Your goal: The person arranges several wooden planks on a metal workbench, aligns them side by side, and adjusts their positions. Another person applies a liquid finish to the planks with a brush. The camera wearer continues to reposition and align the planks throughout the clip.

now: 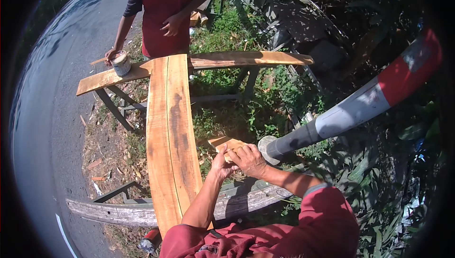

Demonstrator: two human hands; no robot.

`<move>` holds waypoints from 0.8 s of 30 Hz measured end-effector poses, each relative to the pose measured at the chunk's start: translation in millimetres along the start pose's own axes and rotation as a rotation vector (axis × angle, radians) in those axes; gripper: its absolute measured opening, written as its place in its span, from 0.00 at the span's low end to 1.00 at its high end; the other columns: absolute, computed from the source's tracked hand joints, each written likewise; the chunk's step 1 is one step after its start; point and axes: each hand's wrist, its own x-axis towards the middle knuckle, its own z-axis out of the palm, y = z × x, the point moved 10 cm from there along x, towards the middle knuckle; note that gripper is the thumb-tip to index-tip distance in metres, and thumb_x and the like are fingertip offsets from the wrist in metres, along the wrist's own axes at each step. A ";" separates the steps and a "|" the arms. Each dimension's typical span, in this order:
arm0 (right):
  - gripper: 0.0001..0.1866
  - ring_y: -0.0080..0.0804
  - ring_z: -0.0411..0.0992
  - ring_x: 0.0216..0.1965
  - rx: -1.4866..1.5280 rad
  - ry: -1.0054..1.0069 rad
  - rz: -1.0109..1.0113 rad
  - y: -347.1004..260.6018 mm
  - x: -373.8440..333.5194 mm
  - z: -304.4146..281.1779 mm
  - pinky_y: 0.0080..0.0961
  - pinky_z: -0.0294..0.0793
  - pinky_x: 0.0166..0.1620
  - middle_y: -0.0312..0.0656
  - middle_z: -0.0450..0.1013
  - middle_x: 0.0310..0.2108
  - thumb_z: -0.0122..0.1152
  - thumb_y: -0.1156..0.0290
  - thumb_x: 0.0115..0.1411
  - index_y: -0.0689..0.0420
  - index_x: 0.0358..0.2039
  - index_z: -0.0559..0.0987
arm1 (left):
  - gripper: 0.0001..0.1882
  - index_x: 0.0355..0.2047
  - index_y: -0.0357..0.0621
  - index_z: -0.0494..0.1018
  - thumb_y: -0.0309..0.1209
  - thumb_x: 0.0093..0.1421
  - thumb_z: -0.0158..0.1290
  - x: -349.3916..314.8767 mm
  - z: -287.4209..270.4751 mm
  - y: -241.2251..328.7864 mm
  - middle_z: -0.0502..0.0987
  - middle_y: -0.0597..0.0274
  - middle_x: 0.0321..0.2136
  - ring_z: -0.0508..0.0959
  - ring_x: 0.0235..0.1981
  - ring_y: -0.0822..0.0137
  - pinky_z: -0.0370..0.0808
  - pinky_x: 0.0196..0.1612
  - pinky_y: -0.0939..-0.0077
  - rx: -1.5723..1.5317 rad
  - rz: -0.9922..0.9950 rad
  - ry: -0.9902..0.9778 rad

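Observation:
Both of my hands are together just right of a long wooden board (163,115), raised off it. Between them is a small tan, flat-sided piece (226,142), which could be a wood offcut or folded sandpaper. My left hand (221,165) pinches its near left end with the thumb up. Curled over its right part are the fingers of my right hand (251,161), hiding much of it. The board has a lengthwise crack and dark stains down its middle.
A cross plank (246,59) on a metal stand supports the board's far end; a weathered beam (113,213) crosses below nearer me. Opposite, a person (166,16) grips a can (122,63). A red-white-black post (350,111) rises at right. A power tool (150,241) lies low left.

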 end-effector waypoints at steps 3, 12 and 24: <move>0.25 0.36 0.70 0.42 0.126 -0.118 0.001 -20.2 -28.9 7.7 0.39 0.68 0.48 0.39 0.70 0.39 0.57 0.63 0.55 0.55 0.54 0.73 | 0.18 0.51 0.48 0.67 0.39 0.65 0.51 -12.4 -32.7 -20.8 0.73 0.45 0.43 0.77 0.32 0.52 0.82 0.30 0.60 0.012 -0.089 0.197; 0.40 0.53 0.59 0.64 1.903 -0.295 1.963 61.7 -218.2 102.5 0.71 0.60 0.57 0.53 0.56 0.66 0.57 0.44 0.62 0.51 0.67 0.58 | 0.22 0.57 0.46 0.61 0.30 0.63 0.49 -6.2 -32.0 -65.2 0.71 0.48 0.53 0.76 0.51 0.45 0.78 0.49 0.43 -0.022 -0.052 0.169; 0.21 0.36 0.76 0.45 1.590 -0.378 1.542 130.4 -299.9 160.0 0.31 0.74 0.48 0.52 0.76 0.47 0.49 0.79 0.59 0.69 0.54 0.73 | 0.22 0.58 0.43 0.62 0.29 0.62 0.41 11.6 -39.1 -88.6 0.68 0.45 0.57 0.70 0.57 0.41 0.66 0.57 0.34 -0.004 -0.121 0.159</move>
